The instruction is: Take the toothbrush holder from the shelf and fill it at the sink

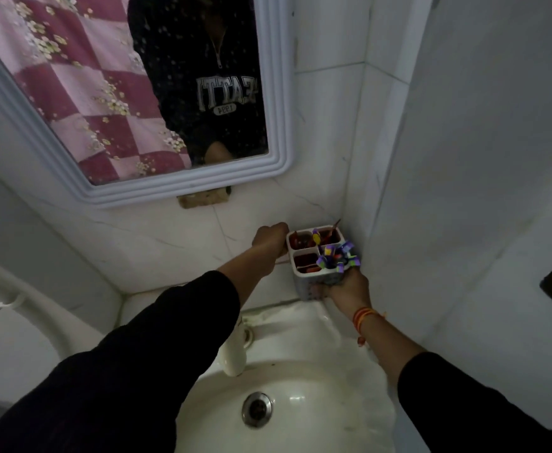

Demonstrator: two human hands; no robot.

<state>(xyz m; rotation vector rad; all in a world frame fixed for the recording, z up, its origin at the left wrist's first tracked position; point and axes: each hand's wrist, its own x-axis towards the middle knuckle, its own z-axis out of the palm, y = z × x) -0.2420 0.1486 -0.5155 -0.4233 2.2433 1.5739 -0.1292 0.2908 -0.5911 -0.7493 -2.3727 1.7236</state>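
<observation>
a white sink (pixel 301 380) with a metal drain (pixel 257 409) and a cream tap (pixel 233 354) sits nearest, in a dim white-tiled corner. above its back rim, the right hand (pixel 346 287) grips the white toothbrush holder (pixel 314 273) from below while the left hand (pixel 269 240) is closed at its left edge. beyond hangs a white-framed mirror (pixel 268 93).

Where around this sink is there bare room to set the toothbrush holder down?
Bare: the sink basin around the drain, and its back ledge right of the tap. Crowded: the corner where both hands grip the toothbrush holder.
</observation>
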